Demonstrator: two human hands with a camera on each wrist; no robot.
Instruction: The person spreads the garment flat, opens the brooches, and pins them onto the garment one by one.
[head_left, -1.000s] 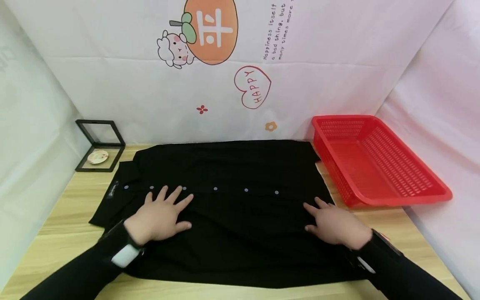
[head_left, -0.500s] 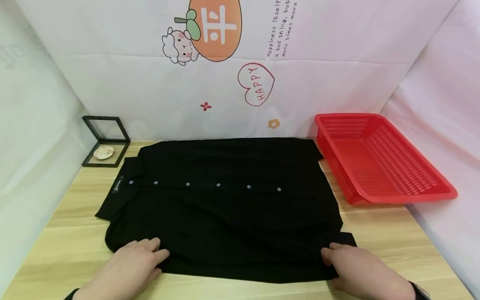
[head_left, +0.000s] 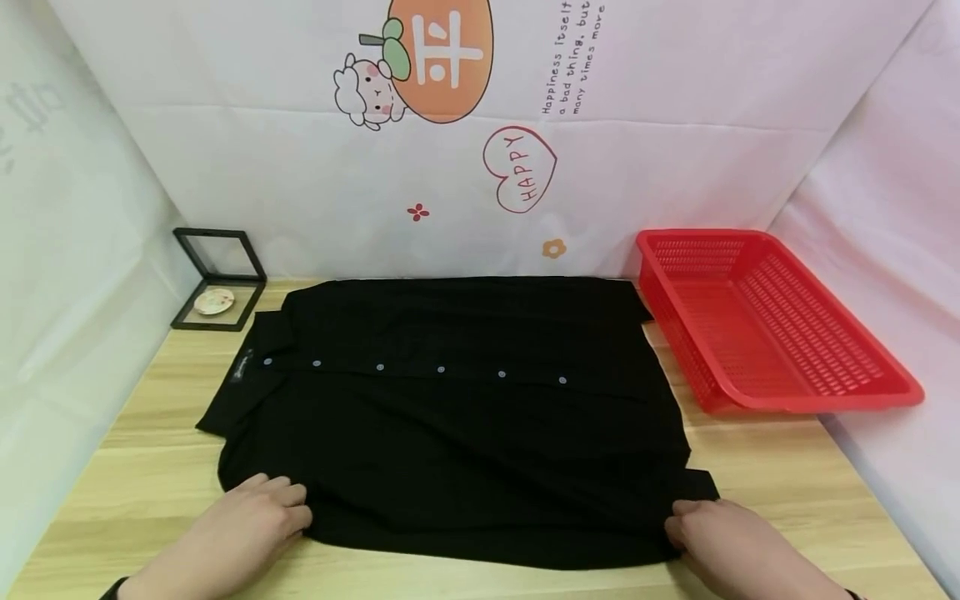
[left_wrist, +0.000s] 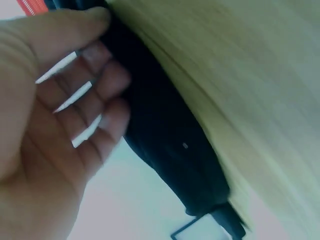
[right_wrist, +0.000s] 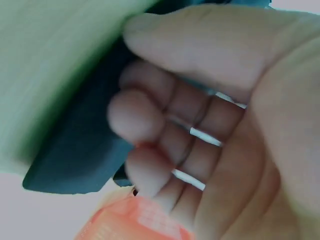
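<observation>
A black short-sleeved button-up shirt lies front up on the table, collar to the left, with a row of small pale buttons along its middle. At the near left part of its edge, my left hand pinches the cloth between thumb and curled fingers. My right hand pinches the near right edge, beside the sleeve or corner that sticks out there. In the left wrist view the thumb meets the dark fabric; in the right wrist view the thumb does likewise. Cloth between the fingertips is mostly hidden.
A red plastic basket stands at the right, close to the shirt's hem. Back left, an open black-framed display case holds a round pale disc. White printed cloth hangs behind the wooden table.
Both hands have come from lying spread on the shirt to its near edge, where their fingers now curl and pinch the cloth. The shirt itself lies much the same.
</observation>
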